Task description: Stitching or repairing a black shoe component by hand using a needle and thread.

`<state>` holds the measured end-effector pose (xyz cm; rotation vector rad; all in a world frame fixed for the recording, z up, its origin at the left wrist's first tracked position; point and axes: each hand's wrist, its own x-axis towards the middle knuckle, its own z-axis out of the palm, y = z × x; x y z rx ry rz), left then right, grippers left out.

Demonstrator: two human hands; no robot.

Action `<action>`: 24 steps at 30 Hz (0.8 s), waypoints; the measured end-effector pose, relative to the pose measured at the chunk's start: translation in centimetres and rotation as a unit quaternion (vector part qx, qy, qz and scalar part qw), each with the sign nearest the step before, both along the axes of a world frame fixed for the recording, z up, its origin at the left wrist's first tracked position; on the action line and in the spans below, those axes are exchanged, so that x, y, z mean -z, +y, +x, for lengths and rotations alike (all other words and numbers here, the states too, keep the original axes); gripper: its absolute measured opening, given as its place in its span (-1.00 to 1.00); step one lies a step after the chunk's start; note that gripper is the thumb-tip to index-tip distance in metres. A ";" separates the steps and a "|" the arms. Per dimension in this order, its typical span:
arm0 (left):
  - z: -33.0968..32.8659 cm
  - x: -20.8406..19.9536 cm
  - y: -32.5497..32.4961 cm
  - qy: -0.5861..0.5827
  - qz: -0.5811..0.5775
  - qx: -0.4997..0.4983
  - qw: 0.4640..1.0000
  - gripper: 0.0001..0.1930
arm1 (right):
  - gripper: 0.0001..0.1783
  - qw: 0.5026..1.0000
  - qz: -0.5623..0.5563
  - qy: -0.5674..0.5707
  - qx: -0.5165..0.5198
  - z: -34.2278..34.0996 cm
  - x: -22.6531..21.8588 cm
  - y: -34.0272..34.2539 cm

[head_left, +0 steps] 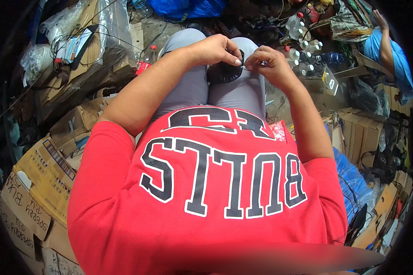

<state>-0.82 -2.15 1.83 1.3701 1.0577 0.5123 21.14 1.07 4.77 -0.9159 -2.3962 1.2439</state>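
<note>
A black, round object with a ribbed rim (225, 73) rests against my grey-trousered knees; its kind is not clear. Over its upper edge is my left hand (221, 49), closed, with thumb and index finger pinched together. Just to the right, my right hand (269, 63) is closed in a pinch as well, its fingertips nearly meeting those of the left. Something tiny and pale shows between the two sets of fingertips, too small to name.
Flattened cardboard boxes (46, 178) are piled at the left. A red-capped bottle (147, 57) stands by my left knee. Several empty plastic bottles (298, 50) lie beyond my right hand. At the far right is another person's arm (384, 46) over blue cloth. Blue plastic sheeting (186, 9) lies ahead.
</note>
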 end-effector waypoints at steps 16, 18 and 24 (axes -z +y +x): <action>0.0 0.9 -0.3 -0.075 -0.067 0.074 0.992 -0.65 | -0.85 0.989 0.135 0.002 0.068 0.8 0.4 -4.5; 0.2 0.9 -0.2 -0.058 -0.052 0.080 0.994 -0.66 | -0.84 0.983 0.172 -0.032 0.051 0.6 -0.3 -4.6; 0.8 1.1 0.3 -0.011 -0.031 0.116 0.993 -0.68 | -0.79 0.915 0.307 -0.254 -0.065 -1.4 -3.7 -4.5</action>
